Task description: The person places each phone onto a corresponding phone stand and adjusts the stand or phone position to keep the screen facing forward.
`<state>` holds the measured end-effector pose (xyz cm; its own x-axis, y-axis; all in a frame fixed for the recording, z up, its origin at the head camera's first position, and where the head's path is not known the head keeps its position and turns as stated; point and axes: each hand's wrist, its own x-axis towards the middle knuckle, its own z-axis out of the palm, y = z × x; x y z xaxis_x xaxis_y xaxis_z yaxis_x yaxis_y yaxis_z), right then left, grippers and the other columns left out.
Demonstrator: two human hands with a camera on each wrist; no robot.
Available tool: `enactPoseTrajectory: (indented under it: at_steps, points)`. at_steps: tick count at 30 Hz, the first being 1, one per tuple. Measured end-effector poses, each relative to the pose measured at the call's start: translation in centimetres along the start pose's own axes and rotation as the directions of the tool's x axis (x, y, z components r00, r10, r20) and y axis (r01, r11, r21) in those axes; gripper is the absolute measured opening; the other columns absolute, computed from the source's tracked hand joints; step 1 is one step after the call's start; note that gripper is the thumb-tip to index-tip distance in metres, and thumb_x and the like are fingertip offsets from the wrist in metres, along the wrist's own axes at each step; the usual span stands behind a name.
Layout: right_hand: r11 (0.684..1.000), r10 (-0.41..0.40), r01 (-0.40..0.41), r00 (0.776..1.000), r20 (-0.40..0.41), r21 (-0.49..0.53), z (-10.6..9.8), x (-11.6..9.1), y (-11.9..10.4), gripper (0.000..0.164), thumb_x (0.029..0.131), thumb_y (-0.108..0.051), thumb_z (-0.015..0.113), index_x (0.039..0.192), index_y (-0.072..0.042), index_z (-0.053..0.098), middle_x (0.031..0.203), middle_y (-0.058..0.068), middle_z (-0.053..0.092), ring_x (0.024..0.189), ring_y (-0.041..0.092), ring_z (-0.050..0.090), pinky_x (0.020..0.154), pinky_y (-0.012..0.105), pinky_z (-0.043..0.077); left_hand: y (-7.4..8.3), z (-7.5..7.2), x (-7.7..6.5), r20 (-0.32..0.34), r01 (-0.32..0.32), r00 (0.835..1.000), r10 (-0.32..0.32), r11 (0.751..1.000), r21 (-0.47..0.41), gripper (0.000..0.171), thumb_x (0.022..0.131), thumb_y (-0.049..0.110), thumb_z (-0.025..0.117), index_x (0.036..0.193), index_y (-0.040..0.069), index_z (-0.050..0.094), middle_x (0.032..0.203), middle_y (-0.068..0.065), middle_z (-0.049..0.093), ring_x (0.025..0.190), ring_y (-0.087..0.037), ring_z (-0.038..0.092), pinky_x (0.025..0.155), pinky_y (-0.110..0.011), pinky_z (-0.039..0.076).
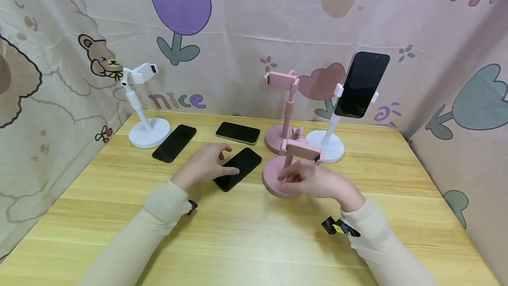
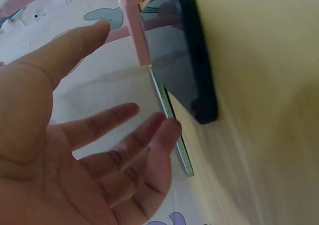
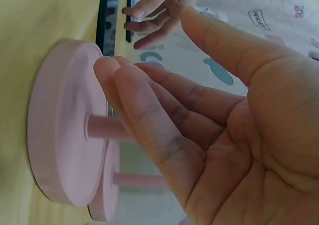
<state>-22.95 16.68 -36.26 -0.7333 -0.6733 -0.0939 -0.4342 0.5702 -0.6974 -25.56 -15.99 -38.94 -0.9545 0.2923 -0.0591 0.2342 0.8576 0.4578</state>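
Phone point(image 1: 245, 162) under left hand point(image 1: 204, 164), pink stand point(image 1: 289, 161) beside right hand point(image 1: 313, 180); both relaxed, empty; reach step apparent, grip likely needed next

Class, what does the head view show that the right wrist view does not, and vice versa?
Only the head view: a black rectangular phone mounted in a white round-based stand. Only the right wrist view: the palm of the right hand. Both: the nearer pink round-based stand, the farther pink stand, the left hand and the pale wood-grain tabletop.

The cream sleeves point(image 1: 136, 233) carry black wrist devices point(image 1: 329, 225), one yellow-marked.
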Motion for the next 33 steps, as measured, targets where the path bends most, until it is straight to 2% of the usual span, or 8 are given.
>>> enactPoseTrajectory:
  at_steps: [6, 10, 16, 21, 33]
  points:
    - [1.0, -0.027, 0.027, 1.0, 0.017, 0.008, 1.0, 0.7, 0.0, 0.027, 0.099, -0.03, 0.078, 0.113, -0.007, 0.081, 0.089, -0.005, 0.075, 0.078, 0.007, 0.063, 0.072, 0.021, 0.055, 0.2, 0.5, -0.7, 0.029, 0.029, 0.999, -0.032, 0.996, 0.09, 0.088, 0.084, 0.053, 0.09, 0.15, 0.004, 0.058, 0.135, -0.02, 0.068, 0.121, -0.035, 0.065, 0.106, -0.056, 0.055]
    - [1.0, -0.024, 0.024, 0.999, 0.031, -0.002, 1.5, 1.2, -0.1, 0.028, 0.101, -0.032, 0.076, 0.113, -0.008, 0.08, 0.082, -0.006, 0.07, 0.073, 0.008, 0.059, 0.066, 0.02, 0.051, 0.2, 0.8, -0.9, 0.035, 0.032, 0.999, -0.037, 0.992, 0.124, 0.091, 0.082, 0.054, 0.091, 0.15, 0.003, 0.058, 0.14, -0.022, 0.065, 0.124, -0.037, 0.064, 0.107, -0.057, 0.055]
    - [0.999, -0.047, 0.047, 0.999, 0.018, -0.019, 2.2, 1.6, -0.1, 0.026, 0.1, -0.029, 0.077, 0.111, -0.006, 0.081, 0.083, -0.006, 0.073, 0.073, 0.004, 0.059, 0.068, 0.018, 0.052, 0.2, 1.2, -0.5, 0.042, 0.024, 0.999, -0.03, 0.989, 0.147, 0.087, 0.081, 0.053, 0.092, 0.145, 0.001, 0.063, 0.133, -0.02, 0.069, 0.114, -0.032, 0.066, 0.102, -0.053, 0.057]
    - [0.999, -0.043, 0.043, 0.998, 0.04, -0.002, 2.7, 1.9, -0.1, 0.028, 0.101, -0.032, 0.076, 0.11, -0.006, 0.08, 0.084, -0.006, 0.074, 0.074, 0.005, 0.061, 0.07, 0.018, 0.053, 0.4, 1.4, -0.5, 0.055, 0.021, 0.998, -0.029, 0.988, 0.154, 0.081, 0.082, 0.051, 0.091, 0.14, 0.0, 0.065, 0.126, -0.018, 0.07, 0.102, -0.027, 0.064, 0.096, -0.05, 0.058]
    - [1.0, -0.03, 0.03, 0.999, 0.03, 0.007, 3.3, 2.4, -0.2, 0.026, 0.102, -0.033, 0.075, 0.107, -0.008, 0.077, 0.081, -0.006, 0.069, 0.071, 0.007, 0.058, 0.066, 0.017, 0.049, 1.1, 1.2, -0.8, 0.102, 0.057, 0.991, -0.081, 0.974, 0.218, 0.077, 0.079, 0.05, 0.092, 0.133, 0.001, 0.064, 0.112, -0.012, 0.069, 0.093, -0.026, 0.062, 0.086, -0.046, 0.056]
